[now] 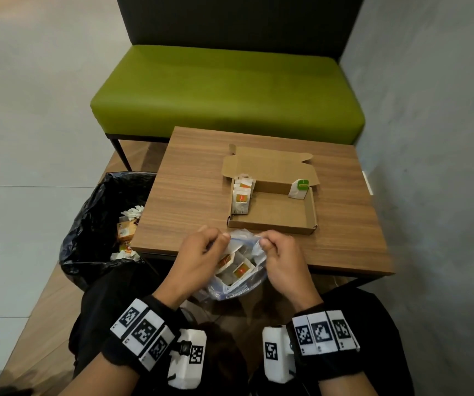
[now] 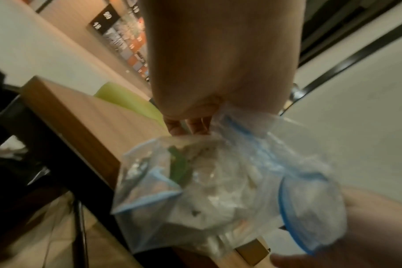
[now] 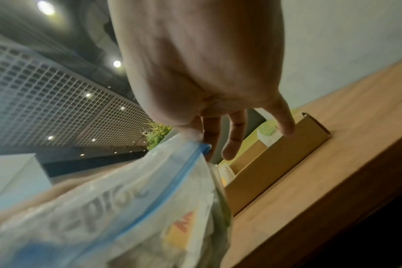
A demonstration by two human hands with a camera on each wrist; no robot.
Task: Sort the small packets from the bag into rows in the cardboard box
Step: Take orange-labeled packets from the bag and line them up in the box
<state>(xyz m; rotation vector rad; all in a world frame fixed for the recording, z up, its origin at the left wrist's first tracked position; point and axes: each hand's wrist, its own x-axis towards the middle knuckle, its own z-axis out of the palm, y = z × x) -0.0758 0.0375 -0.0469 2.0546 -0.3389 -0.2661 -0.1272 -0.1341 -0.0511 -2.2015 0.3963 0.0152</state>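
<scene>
**Now: spreading the bag mouth to reach the packets**

Here both hands work together on the bag [image 1: 237, 270], held just off the near edge of the bench [image 1: 190, 178]. The left hand [image 1: 198, 261] pinches one side of the blue-zip mouth, the right hand [image 1: 283, 262] the other, its outer fingers loose. Pulling the two lips evenly apart, and keeping the mouth upward, should stop packets [image 1: 241, 271] spilling onto the lap; then one hand likely has to let go to pick. The cardboard box [image 1: 275, 224] sits open further back, an orange-label row [image 1: 241, 195] along its left wall and one green-label packet [image 1: 300, 188] at the right rim. How many packets remain in the bag is hard to tell; both wrist views are blurred.
</scene>
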